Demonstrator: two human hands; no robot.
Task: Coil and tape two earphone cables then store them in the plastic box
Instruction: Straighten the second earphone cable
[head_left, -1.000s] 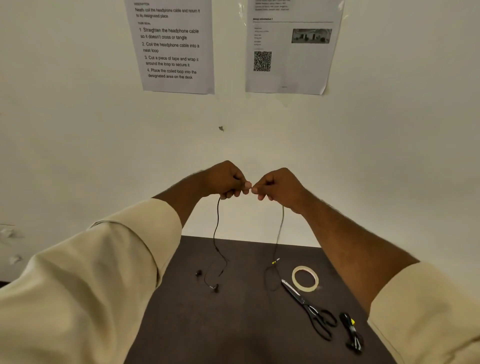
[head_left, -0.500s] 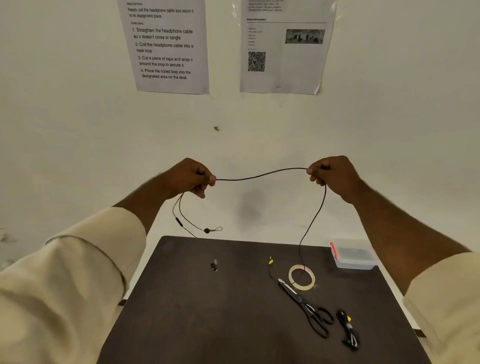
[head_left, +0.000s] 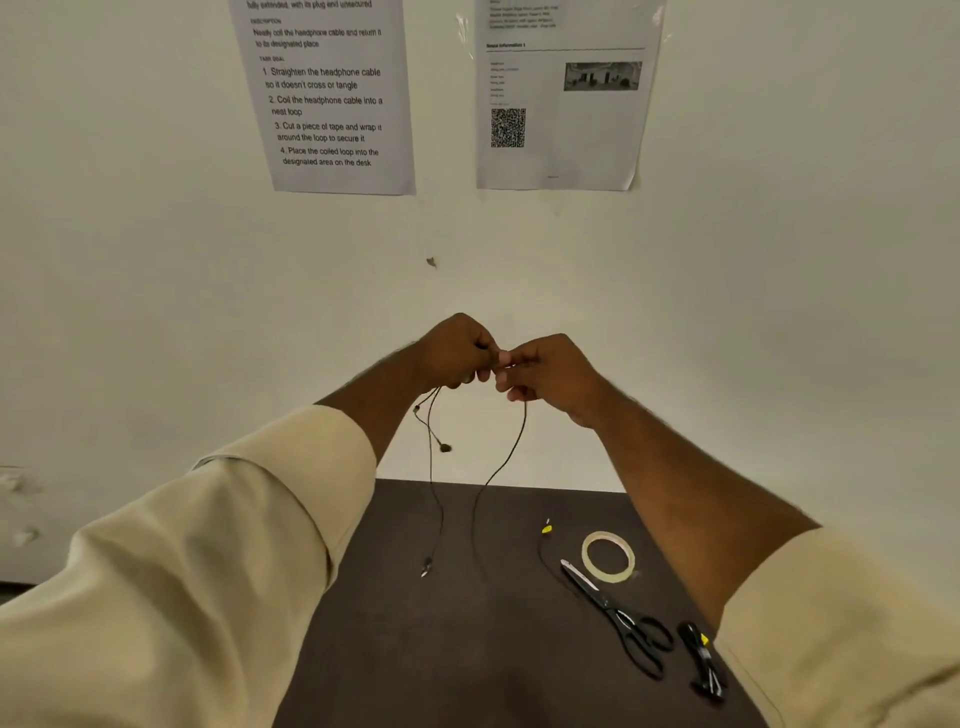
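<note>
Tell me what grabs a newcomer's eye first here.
Two hands, left hand and right hand, meet mid-air before the wall, pinching a thin black earphone cable that dangles to the dark brown table. At the table's right lie a pale tape roll and black-handled scissors.

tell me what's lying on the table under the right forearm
Under the right forearm lie the tape roll, the scissors and a coiled black cable with a yellow tag. Anything further right is covered by the arm and sleeve.

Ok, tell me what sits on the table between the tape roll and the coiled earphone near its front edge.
The scissors lie between the tape roll and the coiled earphone, blades toward the tape, in the head view.
</note>
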